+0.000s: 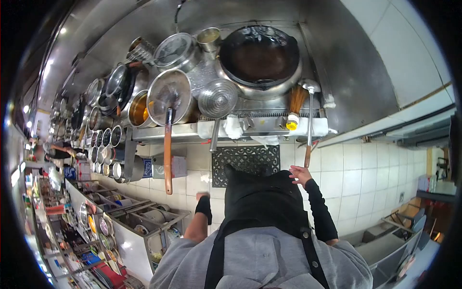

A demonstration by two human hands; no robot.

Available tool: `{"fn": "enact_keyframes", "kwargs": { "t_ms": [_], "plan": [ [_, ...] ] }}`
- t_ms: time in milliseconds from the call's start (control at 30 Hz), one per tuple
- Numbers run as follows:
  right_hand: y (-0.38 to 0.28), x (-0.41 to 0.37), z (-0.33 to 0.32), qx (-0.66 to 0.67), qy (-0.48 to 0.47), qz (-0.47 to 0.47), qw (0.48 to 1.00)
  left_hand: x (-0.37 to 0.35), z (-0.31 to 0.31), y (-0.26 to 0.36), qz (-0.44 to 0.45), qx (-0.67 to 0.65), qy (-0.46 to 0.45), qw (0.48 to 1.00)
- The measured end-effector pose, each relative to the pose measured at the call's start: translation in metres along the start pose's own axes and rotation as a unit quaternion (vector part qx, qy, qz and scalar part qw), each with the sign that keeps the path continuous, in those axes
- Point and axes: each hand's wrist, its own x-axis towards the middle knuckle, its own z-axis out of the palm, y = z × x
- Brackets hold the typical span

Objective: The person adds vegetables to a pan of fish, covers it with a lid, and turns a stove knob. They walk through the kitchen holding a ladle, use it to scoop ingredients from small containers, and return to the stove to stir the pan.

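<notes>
White square floor tiles [365, 173] run under a black patterned mat [245, 161]; brushed steel panelling [346, 62] rises behind the cooking range [183, 130], white wall panels [409, 43] beside it, bright lights [26, 109] far left

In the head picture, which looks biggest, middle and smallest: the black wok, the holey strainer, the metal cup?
1. black wok
2. holey strainer
3. metal cup, though it sits farther back than the strainer, so that gap is less sure.

Dark wok [260, 55], perforated strainer [218, 98], floor mat [245, 161]
</notes>
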Motion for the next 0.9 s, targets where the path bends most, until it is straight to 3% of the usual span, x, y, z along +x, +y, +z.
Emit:
{"fn": "enact_keyframes", "kwargs": {
  "t_ms": [33,67,100,133,167,200,300,333,367,400,433,500,533,633,667,800,900],
  "plan": [
    [0.018,0.008,-0.006,-0.007,0.018,0.007,1.0,-0.021,0.015,-0.022,0.162,-0.022,0.095,0.982],
    [0.043,0.022,-0.014,-0.014,0.034,0.013,0.999,-0.04,0.021,-0.033,0.077,-0.147,0.006,0.986],
    [0.066,0.033,-0.02,-0.022,0.048,0.017,0.998,-0.066,0.022,-0.028,-0.102,-0.403,-0.094,0.905],
    [0.083,0.039,-0.022,-0.018,0.069,0.023,0.997,-0.087,0.021,-0.026,-0.186,-0.503,-0.122,0.835],
    [0.09,0.038,-0.023,-0.026,0.072,0.033,0.997,-0.104,0.02,-0.023,-0.223,-0.533,-0.124,0.807],
    [0.094,0.037,-0.024,-0.037,0.074,0.043,0.996,-0.1,0.029,-0.021,-0.227,-0.464,-0.093,0.851],
    [0.105,0.046,-0.026,-0.112,0.079,0.033,0.99,-0.105,0.034,-0.006,-0.257,-0.614,-0.072,0.743],
    [0.102,0.05,-0.027,-0.161,0.078,0.029,0.983,-0.121,0.014,0.01,-0.199,-0.533,-0.067,0.82],
    [0.101,0.052,-0.028,-0.209,0.077,0.025,0.975,-0.122,0.004,0.019,-0.189,-0.51,-0.069,0.836],
    [0.118,0.072,-0.035,-0.332,0.078,-0.034,0.939,-0.101,0.014,0.016,-0.085,-0.3,-0.031,0.95],
    [0.112,0.074,-0.036,-0.386,0.081,-0.085,0.915,-0.078,0.027,0.013,0.025,-0.068,0.008,0.997],
    [0.095,0.073,-0.032,-0.484,0.085,-0.186,0.851,-0.116,-0.018,0.045,-0.032,-0.258,0.111,0.959],
    [0.082,0.07,-0.031,-0.477,0.081,-0.171,0.858,-0.114,-0.02,0.051,0.035,-0.275,0.134,0.951],
    [0.053,0.066,-0.026,-0.46,0.075,-0.146,0.873,-0.094,-0.015,0.072,-0.006,-0.215,0.137,0.967],
    [0.049,0.066,-0.027,-0.459,0.077,-0.151,0.872,-0.081,0.0,0.074,-0.011,-0.137,0.176,0.975],
    [0.043,0.058,-0.025,-0.461,0.12,-0.228,0.849,-0.051,0.027,0.063,0.052,-0.073,0.087,0.992],
    [0.04,0.053,-0.025,-0.421,0.133,-0.254,0.861,-0.049,0.038,0.047,0.099,-0.057,0.022,0.993]
  ]
}}
